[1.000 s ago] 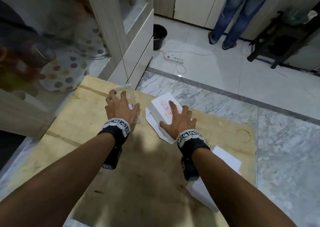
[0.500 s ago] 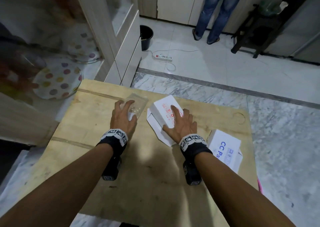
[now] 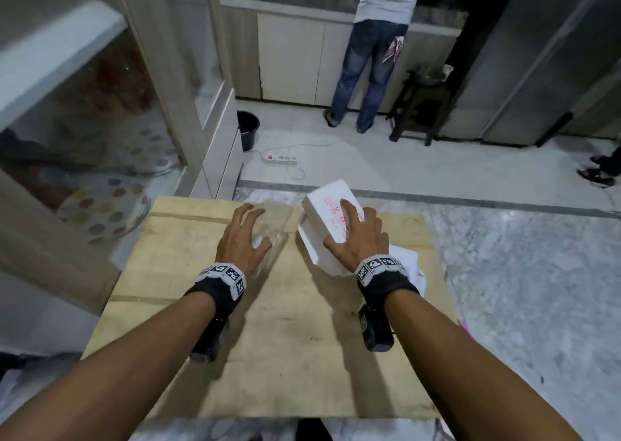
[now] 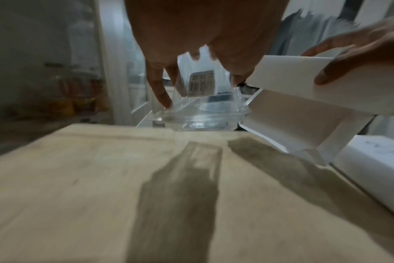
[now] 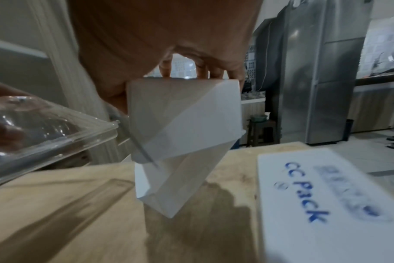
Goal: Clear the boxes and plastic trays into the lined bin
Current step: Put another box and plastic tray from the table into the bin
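My left hand grips a clear plastic tray and holds it lifted off the wooden board; the left wrist view shows the clear plastic tray in the air with fingers curled over its edge. My right hand grips a white box with red print, raised and tilted, its flap hanging open below. In the right wrist view the white box hangs from my fingers. A second white box marked "CC Pack" lies flat on the board beside it. No lined bin is visible.
A glass-fronted cabinet stands at the left. On the tiled floor beyond are a black bucket, a power strip with its cord, a dark stool, and a person in jeans at the counter. Marble floor lies to the right.
Both hands have lifted their objects off the board, the tray and the white box rising and tilting. The head view has tipped up, showing more of the kitchen.
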`<state>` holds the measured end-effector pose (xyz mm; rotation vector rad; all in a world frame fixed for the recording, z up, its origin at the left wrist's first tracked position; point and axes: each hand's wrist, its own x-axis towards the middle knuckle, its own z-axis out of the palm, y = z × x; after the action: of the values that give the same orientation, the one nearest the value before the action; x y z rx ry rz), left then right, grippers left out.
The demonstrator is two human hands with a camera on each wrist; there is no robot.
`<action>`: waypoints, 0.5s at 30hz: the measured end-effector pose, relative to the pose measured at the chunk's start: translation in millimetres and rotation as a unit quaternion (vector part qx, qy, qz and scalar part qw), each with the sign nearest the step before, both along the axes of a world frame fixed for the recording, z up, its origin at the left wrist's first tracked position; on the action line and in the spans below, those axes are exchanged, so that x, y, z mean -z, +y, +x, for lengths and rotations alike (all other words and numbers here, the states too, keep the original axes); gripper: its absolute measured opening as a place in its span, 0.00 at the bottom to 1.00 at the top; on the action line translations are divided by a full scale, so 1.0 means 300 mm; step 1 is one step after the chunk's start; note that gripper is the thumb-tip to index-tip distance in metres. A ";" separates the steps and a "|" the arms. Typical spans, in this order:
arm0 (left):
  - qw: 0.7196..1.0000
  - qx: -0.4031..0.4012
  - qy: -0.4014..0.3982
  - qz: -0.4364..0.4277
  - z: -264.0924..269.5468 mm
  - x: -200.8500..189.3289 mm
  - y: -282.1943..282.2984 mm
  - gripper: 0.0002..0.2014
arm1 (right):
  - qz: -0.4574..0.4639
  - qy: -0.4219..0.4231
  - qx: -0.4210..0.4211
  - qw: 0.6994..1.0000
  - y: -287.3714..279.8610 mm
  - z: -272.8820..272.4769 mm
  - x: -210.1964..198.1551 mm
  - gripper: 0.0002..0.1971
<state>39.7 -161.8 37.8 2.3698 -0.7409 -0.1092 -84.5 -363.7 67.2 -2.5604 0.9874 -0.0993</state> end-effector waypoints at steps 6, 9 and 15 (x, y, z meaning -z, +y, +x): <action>0.993 0.081 -0.067 -0.052 -0.076 -0.232 -0.238 0.27 | -0.033 -0.049 0.092 0.994 -0.147 -0.228 -0.218 0.42; 0.985 0.137 -0.075 -0.073 -0.172 -0.303 -0.388 0.27 | -0.053 -0.059 0.148 0.986 -0.258 -0.398 -0.297 0.42; 0.970 0.217 -0.068 -0.084 -0.452 -0.351 -0.691 0.27 | -0.076 -0.045 0.242 0.966 -0.461 -0.764 -0.348 0.43</action>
<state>-96.0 -369.0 143.0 2.0374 -1.2765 -0.0648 -313.7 -502.1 171.5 -2.3607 1.6008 -0.4352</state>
